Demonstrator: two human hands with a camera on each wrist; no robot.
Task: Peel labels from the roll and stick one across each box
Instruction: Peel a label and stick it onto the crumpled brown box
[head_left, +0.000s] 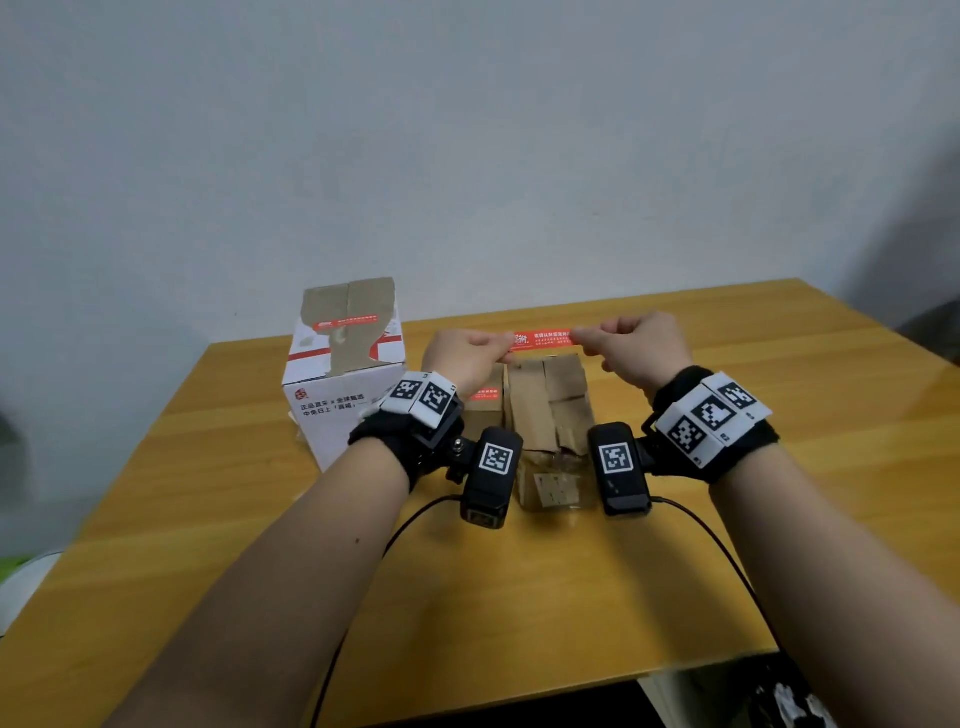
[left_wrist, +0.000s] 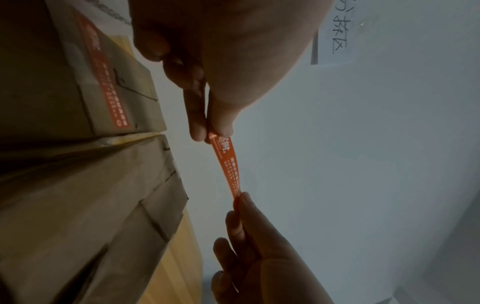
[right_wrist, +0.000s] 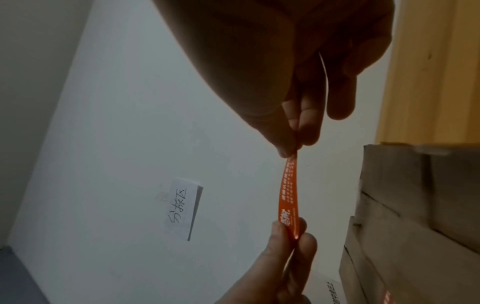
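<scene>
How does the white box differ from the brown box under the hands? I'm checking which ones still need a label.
The white box already has a red label across its top; no label shows on top of the brown box. The white box is printed and stands taller at the left; the brown box is plain cardboard, lower, below the red label that the left hand and right hand pinch. Both stand on the table.

Black wrist straps (head_left: 382, 441) carry checkered white marker blocks (head_left: 423, 397) (cabled cameras (head_left: 491, 475)).
</scene>
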